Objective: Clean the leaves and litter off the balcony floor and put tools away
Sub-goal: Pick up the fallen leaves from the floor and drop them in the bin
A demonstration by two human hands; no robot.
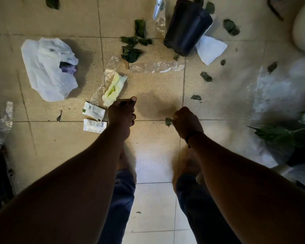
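Green leaves lie scattered over the tiled balcony floor [148, 106], with a cluster [133, 44] near the top middle. My right hand [187, 122] pinches a small green leaf [168, 121] just above the floor. My left hand [121, 111] hangs with its fingers curled, thumb pointing forward, and nothing visible in it, beside a yellow-white wrapper [113, 88]. Two small white packets [94, 118] lie left of that hand. A white plastic bag [47, 67] sits crumpled at the left. Clear plastic film [153, 66] stretches across the middle.
A black pot [187, 27] lies tipped on its side at the top, a white tissue [210, 49] beside it. A potted plant [285, 136] and blurred plastic fill the right edge. Crumpled clear plastic [4, 124] lies at the far left. My legs stand below.
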